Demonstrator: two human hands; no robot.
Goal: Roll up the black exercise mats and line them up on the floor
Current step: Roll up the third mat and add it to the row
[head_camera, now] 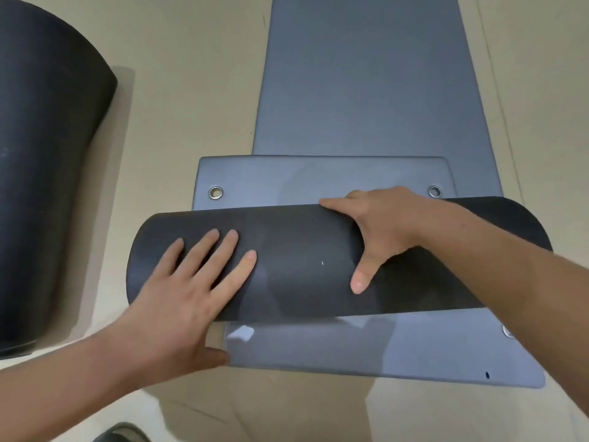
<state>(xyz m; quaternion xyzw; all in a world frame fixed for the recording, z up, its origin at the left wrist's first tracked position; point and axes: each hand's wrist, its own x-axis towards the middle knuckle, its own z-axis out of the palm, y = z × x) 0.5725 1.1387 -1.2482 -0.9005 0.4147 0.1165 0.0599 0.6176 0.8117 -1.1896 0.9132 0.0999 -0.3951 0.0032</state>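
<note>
A black exercise mat lies lengthwise on the floor, its flat part [366,90] stretching away from me. Its near end is curled over into a fat roll [302,260] across the middle of the view. The folded-over flap [318,177] with two metal eyelets sticks out beyond the roll. My left hand [191,282] presses flat on the roll's left part, fingers straight and spread. My right hand [379,231] lies over the roll's top right, fingers reaching past its far edge, thumb pointing toward me. A second mat, fully rolled [47,170], lies at the left.
The floor [191,90] is beige and bare between the rolled mat on the left and the flat mat. A flat mat end [382,352] with an eyelet lies under the roll near me. A dark shoe tip [124,433] shows at the bottom edge.
</note>
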